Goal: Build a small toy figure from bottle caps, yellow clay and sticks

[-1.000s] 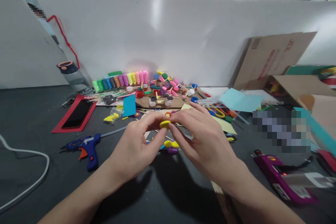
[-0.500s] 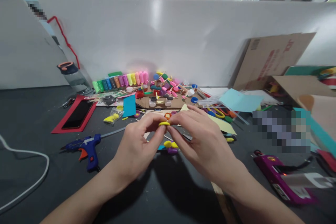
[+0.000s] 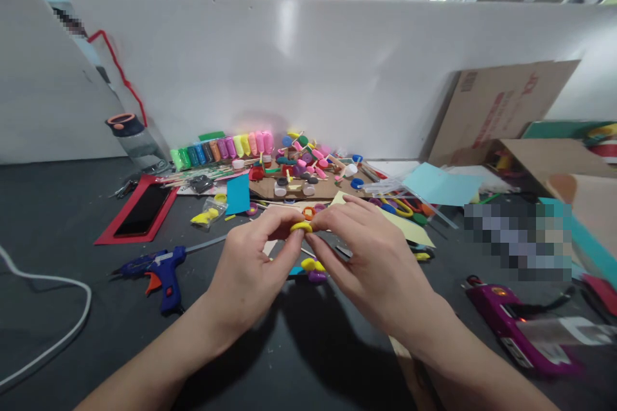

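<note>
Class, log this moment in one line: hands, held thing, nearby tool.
left hand: pinches yellow piece | right hand: pinches same piece | nearby: blue glue gun

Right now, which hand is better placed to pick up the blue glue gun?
Left, likely: the left hand is nearer the blue glue gun; the right hand would have to cross over. Both pinch the yellow disc.

1. A small yellow disc (image 3: 301, 227), bright lemon in colour, with a smooth, matte surface like soft modelling clay.
2. It is round and flat like a thick coin. It lies almost level, edge toward the viewer, so it reads as a narrow oval.
3. It is held in the air, pinched on 2 sides: the left hand (image 3: 248, 276) grips its left edge and the right hand (image 3: 371, 263) its right edge.
4. Only its front rim and a sliver of the top show; fingertips cover the rest.
</note>
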The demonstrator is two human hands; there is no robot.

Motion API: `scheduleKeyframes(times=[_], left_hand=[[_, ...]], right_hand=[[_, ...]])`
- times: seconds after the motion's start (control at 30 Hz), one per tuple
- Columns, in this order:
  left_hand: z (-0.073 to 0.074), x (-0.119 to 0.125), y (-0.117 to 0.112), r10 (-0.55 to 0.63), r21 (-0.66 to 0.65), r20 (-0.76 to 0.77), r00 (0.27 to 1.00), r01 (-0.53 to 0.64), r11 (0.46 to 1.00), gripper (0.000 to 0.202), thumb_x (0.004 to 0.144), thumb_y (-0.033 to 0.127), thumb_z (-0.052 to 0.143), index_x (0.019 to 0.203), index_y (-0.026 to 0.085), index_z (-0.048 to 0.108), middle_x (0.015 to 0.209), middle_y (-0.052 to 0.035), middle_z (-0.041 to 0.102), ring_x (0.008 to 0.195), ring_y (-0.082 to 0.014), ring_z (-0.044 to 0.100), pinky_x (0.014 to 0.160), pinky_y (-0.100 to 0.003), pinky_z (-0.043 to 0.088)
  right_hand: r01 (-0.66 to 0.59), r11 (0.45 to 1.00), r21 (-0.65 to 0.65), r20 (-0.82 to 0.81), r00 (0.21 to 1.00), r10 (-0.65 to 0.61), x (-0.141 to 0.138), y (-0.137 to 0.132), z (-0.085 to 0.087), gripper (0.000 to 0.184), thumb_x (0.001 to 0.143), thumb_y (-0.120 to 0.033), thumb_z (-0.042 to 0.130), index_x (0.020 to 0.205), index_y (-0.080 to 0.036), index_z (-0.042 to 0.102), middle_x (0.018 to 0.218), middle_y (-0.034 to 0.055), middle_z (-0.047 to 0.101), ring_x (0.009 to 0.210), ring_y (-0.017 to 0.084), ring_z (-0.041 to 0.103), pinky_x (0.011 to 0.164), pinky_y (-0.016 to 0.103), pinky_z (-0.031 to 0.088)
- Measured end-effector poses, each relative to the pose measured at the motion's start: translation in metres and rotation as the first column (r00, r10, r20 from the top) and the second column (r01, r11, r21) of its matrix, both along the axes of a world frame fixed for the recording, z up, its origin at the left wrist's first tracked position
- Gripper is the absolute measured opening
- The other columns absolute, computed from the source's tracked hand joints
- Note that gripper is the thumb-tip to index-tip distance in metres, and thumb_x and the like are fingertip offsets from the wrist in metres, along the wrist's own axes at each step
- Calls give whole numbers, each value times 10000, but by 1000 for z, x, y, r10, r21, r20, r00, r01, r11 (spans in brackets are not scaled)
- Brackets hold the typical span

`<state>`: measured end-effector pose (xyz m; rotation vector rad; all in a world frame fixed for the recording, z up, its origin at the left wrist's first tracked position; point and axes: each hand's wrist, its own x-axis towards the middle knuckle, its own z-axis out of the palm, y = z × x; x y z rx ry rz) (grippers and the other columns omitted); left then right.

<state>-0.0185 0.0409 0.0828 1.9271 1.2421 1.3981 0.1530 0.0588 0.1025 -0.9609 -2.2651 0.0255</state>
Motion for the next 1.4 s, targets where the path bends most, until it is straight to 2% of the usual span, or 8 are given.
scheduleKeyframes(times=[0.13, 0.37, 0.67, 0.8, 0.93, 1.13, 1.2, 1.4], left_hand=[[0, -2, -1, -41, -17, -47, 998, 40, 999, 189, 906, 129, 605, 1073, 180, 679, 1067, -3, 761, 936, -92, 713, 860, -150, 531], [-4, -1, 0, 23, 108, -136, 990, -9, 994, 157, 923, 116, 591, 1023, 186, 690, 984, 7, 773, 882, -96, 713, 822, -170, 506], [-6, 0, 0, 47, 56, -233, 971, -35, 998, 160, 942, 149, 552, 1019, 203, 681, 948, -17, 766, 834, -156, 710, 771, -258, 496], [-6, 0, -1, 56, 42, -174, 983, -49, 998, 152, 936, 150, 555, 1004, 207, 679, 971, -13, 772, 860, -149, 713, 789, -242, 503], [-4, 0, 0, 22, -46, -99, 995, -26, 999, 152, 937, 165, 560, 1007, 213, 686, 1013, -12, 773, 899, -148, 710, 827, -246, 513], [8, -3, 2, -174, -308, 141, 975, 210, 928, 216, 938, 195, 565, 1133, 192, 658, 1176, -59, 732, 1010, -160, 709, 876, -245, 548], [9, -4, 2, -186, -320, 160, 969, 229, 919, 219, 931, 186, 571, 1133, 188, 655, 1152, -58, 734, 994, -163, 710, 873, -255, 551], [4, -1, 2, -113, -249, 103, 988, 135, 959, 143, 935, 177, 574, 1001, 209, 697, 1000, -5, 738, 887, -132, 683, 775, -220, 520]], right_hand=[[6, 1000, 30, 21, 1000, -7, 0, 0, 0, 73, 918, -153, 597, 867, -158, 650, 814, 49, 701, 770, 225, 608, 847, 411, 445], [1, 998, 67, 18, 1000, -2, -1, 0, -1, 84, 932, -147, 568, 879, -154, 633, 819, 46, 704, 766, 215, 615, 914, 421, 438], [34, 998, 62, 62, 997, -38, -2, -1, -4, 107, 938, -164, 547, 859, -174, 619, 861, 57, 726, 802, 235, 647, 972, 468, 417], [39, 999, 37, 37, 998, -40, -2, -1, -2, 92, 958, -215, 560, 912, -184, 633, 894, 70, 739, 848, 245, 647, 955, 446, 423], [5, 1000, -9, 43, 999, -5, -2, 0, -1, 91, 944, -178, 573, 877, -187, 634, 788, 33, 698, 722, 204, 589, 883, 408, 441], [33, 999, -23, 13, 999, -32, 0, 1, 2, 126, 932, -161, 576, 819, -187, 626, 720, 17, 653, 703, 195, 575, 745, 338, 425], [47, 999, -26, 9, 999, -46, 0, 1, 3, 145, 936, -166, 569, 801, -191, 617, 717, 17, 650, 705, 193, 574, 717, 327, 415], [31, 998, -57, 15, 999, -30, 0, 0, 1, 135, 949, -201, 565, 828, -195, 623, 741, 23, 658, 743, 203, 567, 760, 348, 413]])
